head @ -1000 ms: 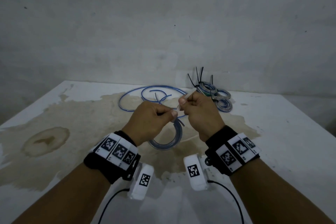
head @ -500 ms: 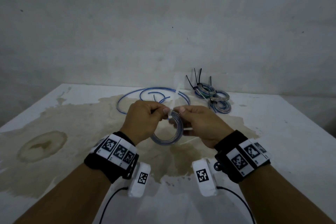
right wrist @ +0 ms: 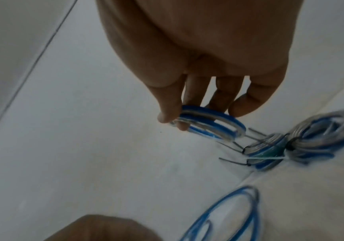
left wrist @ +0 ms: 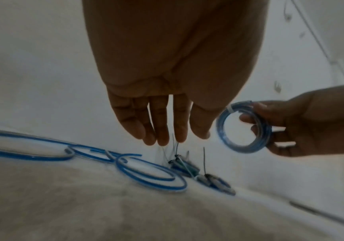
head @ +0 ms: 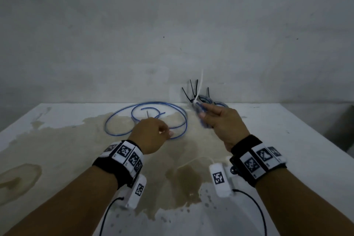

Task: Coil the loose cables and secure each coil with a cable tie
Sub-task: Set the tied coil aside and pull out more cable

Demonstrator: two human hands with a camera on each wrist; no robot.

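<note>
Small blue coil (left wrist: pixel 246 127) is in my right hand (head: pixel 222 126), held up off the worktop (head: pixel 287 140), over its far edge. Thumb and fingers (right wrist: pixel 168 106) are curled around the ring's rim. A white cable tie (head: pixel 199 90) is cinched on the coil, its tail sticking straight up past my fingers.

My left hand (head: pixel 151 134) holds nothing. The left wrist view shows its fingers (left wrist: pixel 160 124) straight and relaxed, pointing down, hovering above the worktop. It hangs over the near side of the loose blue cable (head: pixel 145 119).

That loose cable lies in wide open loops on the worktop, left of the held coil, uncoiled and untied.

Finished coils (right wrist: pixel 290 148) sit on the worktop at the back, just beyond my right hand, close to the wall (head: pixel 172 25). At least two, touching each other, bound with black cable ties (head: pixel 191 90) whose tails stick up. A pale tie lies across one of them in the right wrist view.

The worktop is white with a large brown stain (head: pixel 57 145) across the middle and left. Both wrists carry black bands (head: pixel 122 161) with printed marker squares.
</note>
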